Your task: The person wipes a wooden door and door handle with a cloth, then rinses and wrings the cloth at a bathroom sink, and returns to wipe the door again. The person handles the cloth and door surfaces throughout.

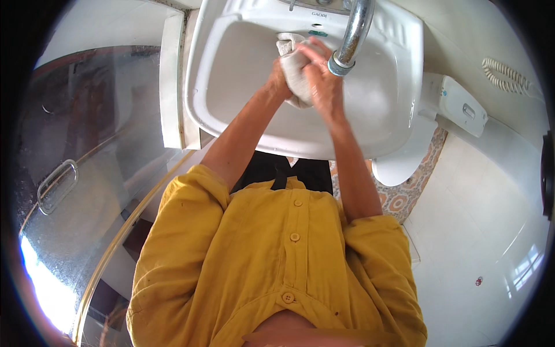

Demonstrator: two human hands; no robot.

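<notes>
Above the basin of a white ceramic sink (243, 104), a bunched, pale grey-white cloth (295, 73) is held between both hands. My left hand (279, 80) grips its left side, and the fingers are mostly hidden behind the fabric. From the right, my right hand (320, 73) presses over the cloth with bent fingers, somewhat blurred. A loose fold of the cloth sticks out beyond the hands towards the back of the sink. The metal faucet spout (352, 39) hangs just right of my right hand, its tip close to the knuckles.
A green piece (318, 33) lies by the overflow hole. At right are a white toilet (401, 152), its cistern (464, 106) and a coiled hose (503, 78) on the wall. A glass door with a metal handle (57, 186) stands at left.
</notes>
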